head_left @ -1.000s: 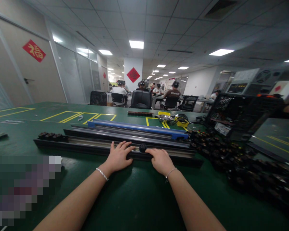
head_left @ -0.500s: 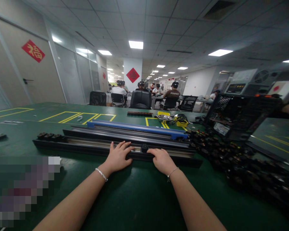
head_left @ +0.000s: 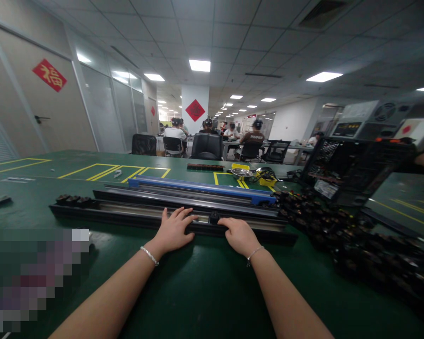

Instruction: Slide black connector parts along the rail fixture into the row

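A long black rail point(head_left: 127, 213) lies across the green table point(head_left: 205, 292) in front of me. My left hand point(head_left: 175, 230) rests flat on the rail's near edge with fingers spread. My right hand point(head_left: 238, 234) lies on the rail just to the right, its fingers curled against a small black slider piece point(head_left: 214, 217) seated in the rail's groove. Several similar black pieces point(head_left: 72, 199) sit at the rail's left end. Behind it lie a second black rail point(head_left: 183, 197) and a blue rail point(head_left: 198, 186).
A heap of small black parts point(head_left: 356, 235) covers the table at right, below a black mesh crate point(head_left: 353, 169). A metal bowl point(head_left: 242, 173) and yellow items point(head_left: 267, 181) stand farther back. Seated people point(head_left: 212, 134) work at distant tables. A blurred patch covers the lower left.
My right hand and the small black piece have slid slightly to the right along the rail. My left hand has stayed where it was.
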The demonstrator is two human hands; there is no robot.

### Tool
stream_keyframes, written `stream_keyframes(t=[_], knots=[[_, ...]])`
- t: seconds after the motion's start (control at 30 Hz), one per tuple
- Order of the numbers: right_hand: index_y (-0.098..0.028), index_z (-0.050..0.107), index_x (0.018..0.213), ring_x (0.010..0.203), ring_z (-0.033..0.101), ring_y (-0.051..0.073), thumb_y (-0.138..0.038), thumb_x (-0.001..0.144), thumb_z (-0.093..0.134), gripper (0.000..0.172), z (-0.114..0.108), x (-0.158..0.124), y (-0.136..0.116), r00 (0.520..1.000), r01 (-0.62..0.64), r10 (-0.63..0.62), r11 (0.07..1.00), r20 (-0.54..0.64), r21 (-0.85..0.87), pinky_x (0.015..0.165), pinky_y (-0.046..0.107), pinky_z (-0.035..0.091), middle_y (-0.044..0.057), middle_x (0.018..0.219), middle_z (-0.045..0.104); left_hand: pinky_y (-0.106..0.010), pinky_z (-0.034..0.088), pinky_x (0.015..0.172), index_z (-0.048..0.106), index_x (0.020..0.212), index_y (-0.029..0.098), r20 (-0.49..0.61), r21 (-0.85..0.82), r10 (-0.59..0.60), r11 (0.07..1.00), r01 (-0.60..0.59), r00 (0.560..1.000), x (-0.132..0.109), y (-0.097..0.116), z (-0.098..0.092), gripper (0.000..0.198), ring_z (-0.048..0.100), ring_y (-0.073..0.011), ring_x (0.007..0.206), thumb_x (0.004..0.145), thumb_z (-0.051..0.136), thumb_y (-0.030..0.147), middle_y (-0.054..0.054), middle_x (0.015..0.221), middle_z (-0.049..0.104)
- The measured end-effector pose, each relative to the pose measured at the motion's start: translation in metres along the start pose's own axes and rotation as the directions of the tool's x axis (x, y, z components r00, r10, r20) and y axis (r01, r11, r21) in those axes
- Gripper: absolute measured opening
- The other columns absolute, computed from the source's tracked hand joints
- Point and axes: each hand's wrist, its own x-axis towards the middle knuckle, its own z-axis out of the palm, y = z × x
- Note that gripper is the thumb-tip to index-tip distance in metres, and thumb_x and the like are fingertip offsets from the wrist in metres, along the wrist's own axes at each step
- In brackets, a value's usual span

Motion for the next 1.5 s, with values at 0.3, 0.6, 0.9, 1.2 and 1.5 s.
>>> stream_keyframes(t=[0.3,0.6,0.9,1.2,1.5], knots=[[-0.026,0.064,0.104,0.100,0.057,0.015,-0.009,0.073,0.039,0.043,-0.005,-0.002,0.001,0.999,-0.033,0.033,0.999,-0.004,0.000,0.093,0.027,0.036,0.000,0.104,0.067,-0.070,0.005,0.102,0.044,0.127,0.040,0.005,0.001,0.000,1.000,0.000,1.000,0.001,0.000,0.000,0.054,0.029,-0.0317,0.132,0.074,0.053,0.043,0.001,0.143,0.038],[-0.024,0.064,0.100,0.093,0.059,0.015,-0.010,0.073,0.039,0.040,-0.005,-0.002,0.001,0.999,-0.032,0.032,0.999,-0.013,0.009,0.086,0.024,0.039,0.002,0.098,0.068,-0.070,0.004,0.101,0.045,0.126,0.039,0.004,-0.015,0.000,1.000,0.000,1.000,0.000,0.000,-0.001,0.054,0.029,-0.0309,0.132,0.073,0.053,0.041,0.001,0.143,0.039],[-0.026,0.064,0.096,0.090,0.059,0.015,-0.019,0.077,0.042,0.030,-0.009,-0.007,0.003,0.997,-0.073,0.071,0.997,-0.035,-0.033,0.082,0.025,0.038,0.000,0.096,0.068,-0.070,0.003,0.102,0.045,0.127,0.039,0.019,-0.016,-0.002,1.000,0.002,1.000,0.001,0.000,-0.002,0.054,0.028,-0.0312,0.132,0.073,0.053,0.042,0.001,0.144,0.038],[-0.025,0.064,0.091,0.087,0.059,0.014,-0.021,0.078,0.044,0.024,-0.010,-0.007,0.002,0.996,-0.074,0.073,0.997,-0.056,-0.015,0.079,0.024,0.038,0.000,0.092,0.067,-0.069,0.004,0.103,0.045,0.127,0.039,0.011,-0.011,-0.003,1.000,0.003,1.000,0.000,0.000,-0.001,0.054,0.028,-0.0312,0.132,0.074,0.054,0.042,0.001,0.143,0.038],[-0.023,0.064,0.088,0.089,0.056,0.015,-0.019,0.078,0.045,0.022,-0.009,-0.007,0.004,0.995,-0.065,0.067,0.998,-0.075,0.022,0.081,0.025,0.039,0.001,0.092,0.064,-0.069,0.005,0.102,0.045,0.127,0.039,0.012,-0.006,0.002,1.000,-0.002,1.000,0.000,0.000,-0.001,0.054,0.028,-0.0314,0.132,0.073,0.054,0.042,0.001,0.143,0.039]])
